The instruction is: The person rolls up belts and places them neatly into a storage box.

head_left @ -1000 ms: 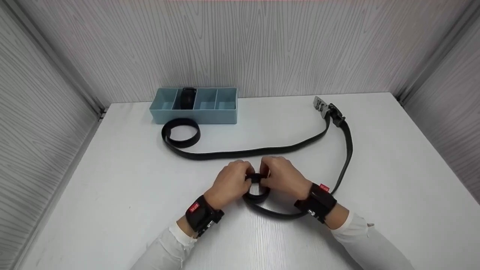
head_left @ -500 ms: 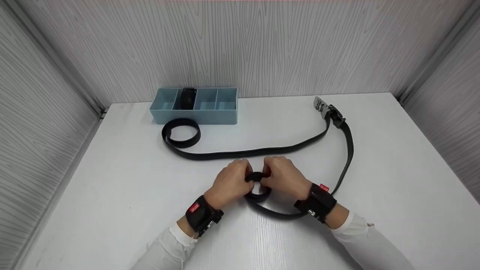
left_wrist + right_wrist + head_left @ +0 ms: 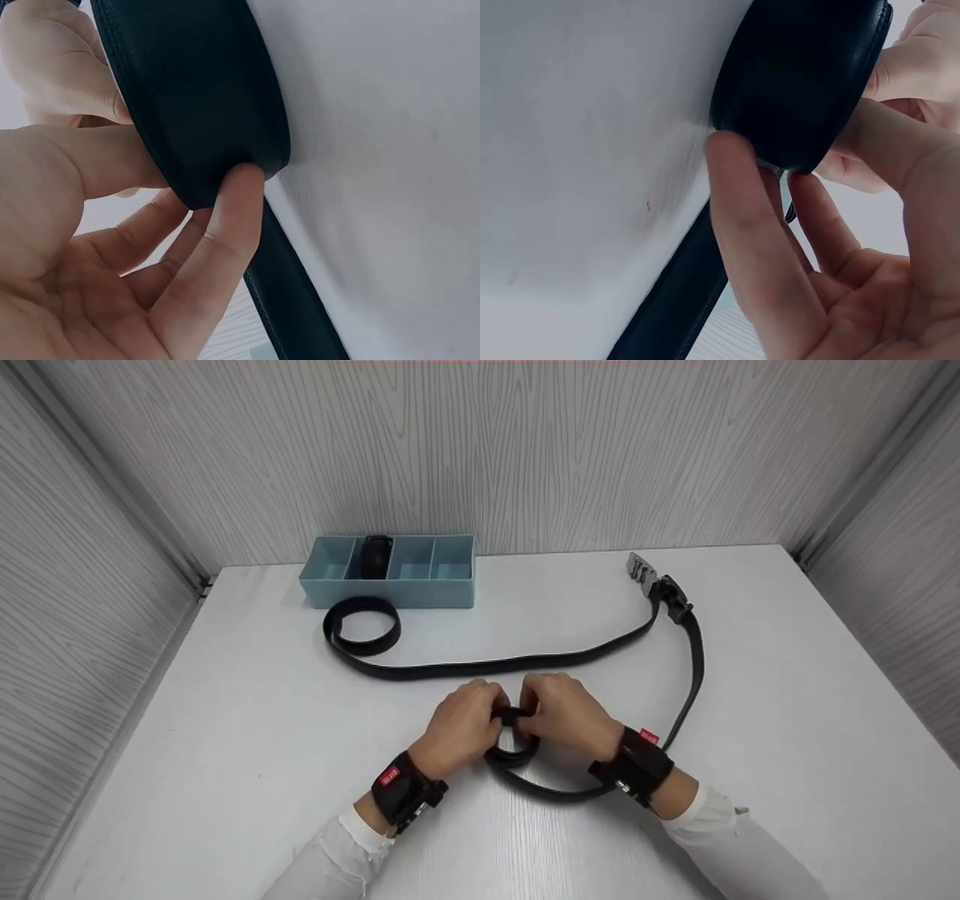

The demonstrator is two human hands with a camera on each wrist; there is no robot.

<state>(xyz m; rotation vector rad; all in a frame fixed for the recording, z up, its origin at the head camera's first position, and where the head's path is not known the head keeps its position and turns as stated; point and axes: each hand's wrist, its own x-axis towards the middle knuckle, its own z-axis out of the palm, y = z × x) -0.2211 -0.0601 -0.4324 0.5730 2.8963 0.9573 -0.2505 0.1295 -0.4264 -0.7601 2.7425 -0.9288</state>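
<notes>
My left hand (image 3: 463, 729) and right hand (image 3: 571, 718) meet over a small black belt coil (image 3: 517, 758) at the middle of the table. Each pinches one side of it, thumb inside the ring and fingers outside. Close up, the left wrist view has the smooth coiled belt (image 3: 196, 94) between left thumb and fingers; the right wrist view has the right fingertips (image 3: 731, 161) on its outer face. From the coil the strap passes under my right wrist, then curves up to a dark buckle (image 3: 676, 600) at the right.
A second black belt (image 3: 480, 668) runs across the table from a silver buckle (image 3: 641, 571) to a loose coil (image 3: 386, 643). Behind that coil stands a blue tray (image 3: 390, 594) with several compartments, one holding a rolled black belt (image 3: 376, 558). Pale walls enclose the table.
The dark buckle has slid slightly towards me, off the silver one. Both hands keep their hold on the coil, with small shifts of the right fingers. The second belt and tray stay put.
</notes>
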